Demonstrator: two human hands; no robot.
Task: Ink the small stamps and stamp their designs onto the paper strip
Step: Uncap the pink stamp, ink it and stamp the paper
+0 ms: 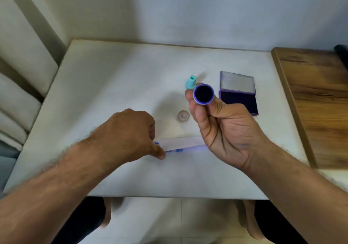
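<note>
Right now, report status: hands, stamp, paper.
Right hand grips purple stamp, inked face up. Left hand pins paper strip. Ink pad open. Nothing blocking.

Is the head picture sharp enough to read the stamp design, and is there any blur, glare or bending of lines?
Head view: the purple stamp in the right hand shows only a dark inked face, its design unreadable; the marks on the paper strip under the left hand are smeared by blur; the table edges splay from the wide lens; soft shadows, and a mild sheen on the ink pad lid.
</note>
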